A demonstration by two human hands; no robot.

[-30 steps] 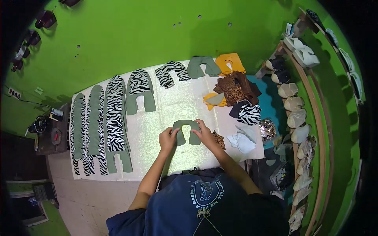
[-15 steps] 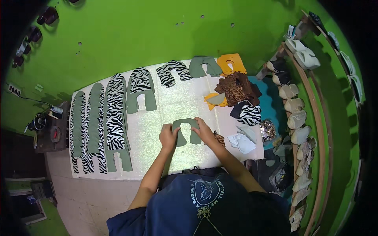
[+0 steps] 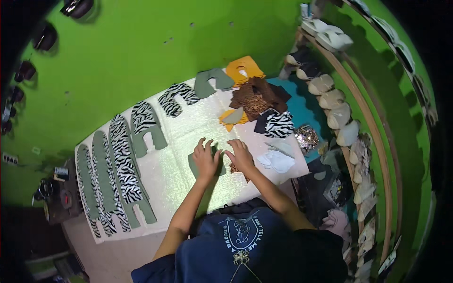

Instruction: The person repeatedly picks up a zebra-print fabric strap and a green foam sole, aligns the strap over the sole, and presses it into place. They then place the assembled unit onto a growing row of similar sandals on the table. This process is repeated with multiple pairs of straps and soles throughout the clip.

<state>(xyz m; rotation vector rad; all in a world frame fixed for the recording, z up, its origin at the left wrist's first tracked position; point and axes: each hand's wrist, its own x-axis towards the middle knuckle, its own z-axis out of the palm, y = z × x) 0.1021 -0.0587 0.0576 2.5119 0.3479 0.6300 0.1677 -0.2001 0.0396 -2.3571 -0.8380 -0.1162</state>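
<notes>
A grey-green U-shaped fabric piece [image 3: 193, 166] lies on the white table near its front edge, partly covered by my left hand [image 3: 206, 161]. That hand has its fingers spread over the piece; whether it presses on it I cannot tell. My right hand [image 3: 241, 156] hovers just to the right, fingers apart and nothing in them. Below it a small leopard-print piece [image 3: 234, 169] shows in part. Toward the right lie white cut pieces [image 3: 278, 161], a black-and-zebra stack [image 3: 279, 124], a brown leopard-print pile [image 3: 257, 100] and yellow pieces [image 3: 230, 125].
Long overlapping rows of zebra and green pieces [image 3: 125, 165] cover the table's left side. Zebra [image 3: 175, 100], green [image 3: 205, 85] and yellow U-shaped pieces [image 3: 245, 68] line the back edge. Wooden racks with shoe uppers [image 3: 339, 115] stand at right. A small machine [image 3: 45, 188] sits at left.
My right hand has let go of the green U-shaped piece and opened beside it. My left hand's fingers have spread over the piece. The view has turned toward the right.
</notes>
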